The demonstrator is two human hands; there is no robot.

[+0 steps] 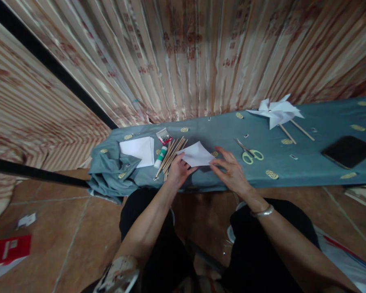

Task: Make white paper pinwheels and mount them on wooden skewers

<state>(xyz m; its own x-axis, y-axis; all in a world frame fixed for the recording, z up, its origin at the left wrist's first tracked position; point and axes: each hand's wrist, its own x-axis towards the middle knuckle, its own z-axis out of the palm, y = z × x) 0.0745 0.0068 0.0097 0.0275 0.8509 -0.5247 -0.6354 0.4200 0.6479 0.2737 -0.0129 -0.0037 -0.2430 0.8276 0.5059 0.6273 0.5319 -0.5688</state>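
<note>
A white sheet of paper (pixel 197 154) is held between my two hands above the near side of the cloth-covered table. My left hand (pixel 178 171) grips its left corner, thumb on top. At the right corner, my right hand (pixel 230 169) pinches the paper between thumb and finger, its other fingers spread. Just left of the paper lies a bundle of thin wooden sticks (pixel 171 154), with a green and white glue stick (pixel 160 157) beside it. Scissors (pixel 250 154) with pale green handles rest to the right of my right hand.
A stack of white paper (pixel 140 150) lies at the left, near a small open box of pins (pixel 164 136). Paper pinwheels (pixel 276 112) on sticks lie at the back right. Farther right is a black flat object (pixel 349 151). A pleated curtain (pixel 195 57) hangs behind the table.
</note>
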